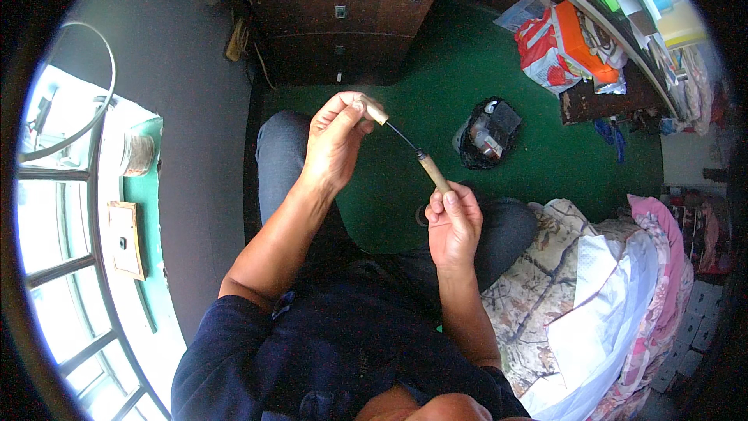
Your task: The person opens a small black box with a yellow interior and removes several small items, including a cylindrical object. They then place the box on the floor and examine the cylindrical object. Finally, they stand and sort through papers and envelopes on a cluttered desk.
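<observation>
The slim tool (426, 161) spanned mid-scene; I saw the right hand (454, 224) gripping its near handle (435, 176), the left hand (335, 134) pinching its far, seemingly capped end (377, 112). Uneven pulling risked bending the shaft (403, 136).

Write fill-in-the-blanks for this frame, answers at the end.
1. The left hand holds a pale piece; the ____ hand holds a handle.
2. The floor is coloured ____.
3. The small open bag on the floor is coloured ____.
4. The window is on the person's ____ side.

Missing words: right; green; black; left
</observation>
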The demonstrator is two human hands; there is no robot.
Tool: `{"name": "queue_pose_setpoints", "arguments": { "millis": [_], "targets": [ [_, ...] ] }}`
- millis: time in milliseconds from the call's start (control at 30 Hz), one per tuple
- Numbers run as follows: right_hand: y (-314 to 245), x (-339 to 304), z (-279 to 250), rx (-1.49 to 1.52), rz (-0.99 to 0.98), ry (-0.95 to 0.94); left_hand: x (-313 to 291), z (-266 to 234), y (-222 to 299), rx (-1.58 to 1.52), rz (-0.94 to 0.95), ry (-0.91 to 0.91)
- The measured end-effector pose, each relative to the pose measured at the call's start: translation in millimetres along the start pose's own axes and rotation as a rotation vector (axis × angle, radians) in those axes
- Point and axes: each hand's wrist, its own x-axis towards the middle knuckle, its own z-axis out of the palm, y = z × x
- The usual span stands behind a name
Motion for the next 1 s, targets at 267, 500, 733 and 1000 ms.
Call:
{"name": "queue_pose_setpoints", "arguments": {
  "millis": [267,500,733,1000],
  "targets": [
    [-2.5,1.3,2.1,0.101,0.021,-0.024,-8.6,-6.8,-6.9,-0.017,-0.033,0.018],
    [0.0,1.3,-1.1,0.134,0.027,-0.021,-17.6,-5.1,-11.8,-0.078,-0.054,0.010],
    [-10.9,2.4,-8.8,-0.087,0.012,0.019,-10.0,-9.8,1.7,0.085,-0.006,-0.007],
    [-18.0,5.0,-10.7,-0.272,-0.094,-0.014,-2.6,-8.7,11.6,0.232,0.053,-0.004]
  ]
}}
